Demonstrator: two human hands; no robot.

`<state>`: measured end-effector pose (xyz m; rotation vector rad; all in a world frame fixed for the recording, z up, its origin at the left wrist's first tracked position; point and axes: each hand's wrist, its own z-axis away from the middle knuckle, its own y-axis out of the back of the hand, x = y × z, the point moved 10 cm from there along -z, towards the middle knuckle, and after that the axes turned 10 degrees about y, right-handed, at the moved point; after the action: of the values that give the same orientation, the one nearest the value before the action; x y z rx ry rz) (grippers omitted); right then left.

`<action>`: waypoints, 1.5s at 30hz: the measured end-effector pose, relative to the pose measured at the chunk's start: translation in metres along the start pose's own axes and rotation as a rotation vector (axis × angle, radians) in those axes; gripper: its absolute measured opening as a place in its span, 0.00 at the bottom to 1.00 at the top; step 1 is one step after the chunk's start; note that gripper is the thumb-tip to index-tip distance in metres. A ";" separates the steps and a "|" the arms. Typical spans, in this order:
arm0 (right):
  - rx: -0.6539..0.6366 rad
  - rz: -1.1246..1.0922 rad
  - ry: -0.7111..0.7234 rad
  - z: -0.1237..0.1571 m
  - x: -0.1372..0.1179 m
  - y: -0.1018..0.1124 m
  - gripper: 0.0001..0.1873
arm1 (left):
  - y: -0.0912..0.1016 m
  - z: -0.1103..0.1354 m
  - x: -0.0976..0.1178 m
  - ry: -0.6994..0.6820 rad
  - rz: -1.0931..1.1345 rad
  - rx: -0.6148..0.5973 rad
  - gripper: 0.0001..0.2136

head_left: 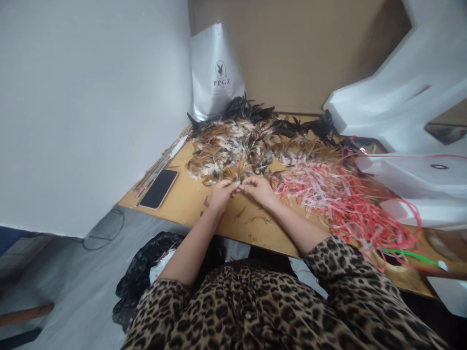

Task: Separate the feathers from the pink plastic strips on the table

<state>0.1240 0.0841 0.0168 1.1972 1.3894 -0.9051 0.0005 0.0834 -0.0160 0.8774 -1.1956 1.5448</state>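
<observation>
Feathers [226,146] lie heaped on the table [182,206], just beyond the left hand [222,191] and right hand [258,188], both pinched closed, fingertips together; whatever sits between is too small to tell. Red-and-white strips [343,204] crowd the right forearm, so a sideways sweep could tangle them into the feathers.

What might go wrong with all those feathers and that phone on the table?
The phone lies close to the front edge of the table, so a bump might knock it off. The right sleeve is near the tangled red and pink strips and might drag some along. The loose feathers lie right beside those strips, so the piles could get mixed.
</observation>
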 end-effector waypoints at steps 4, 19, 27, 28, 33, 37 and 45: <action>-0.025 0.089 0.014 -0.001 -0.002 0.001 0.16 | 0.000 -0.001 -0.002 0.039 0.086 -0.016 0.13; -0.073 -0.077 0.018 0.002 -0.006 -0.013 0.15 | -0.010 0.001 -0.015 0.229 0.297 -0.162 0.12; 0.025 -0.117 -0.025 0.001 0.001 -0.003 0.14 | -0.013 0.002 -0.007 0.137 0.251 -0.174 0.12; 0.041 -0.156 -0.031 0.001 0.002 -0.002 0.14 | -0.013 0.003 -0.006 0.129 0.248 -0.174 0.12; 0.072 -0.306 -0.062 -0.002 0.011 0.001 0.14 | -0.011 0.005 -0.001 0.091 0.140 -0.127 0.15; 0.066 -0.339 -0.059 -0.003 0.012 0.002 0.14 | -0.011 0.006 0.000 0.061 0.028 -0.092 0.16; 0.073 -0.339 -0.090 -0.002 0.013 0.000 0.16 | -0.013 0.005 -0.002 0.050 -0.019 -0.090 0.15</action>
<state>0.1244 0.0884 0.0041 0.9760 1.5219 -1.2399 0.0135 0.0788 -0.0130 0.7847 -1.2076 1.4774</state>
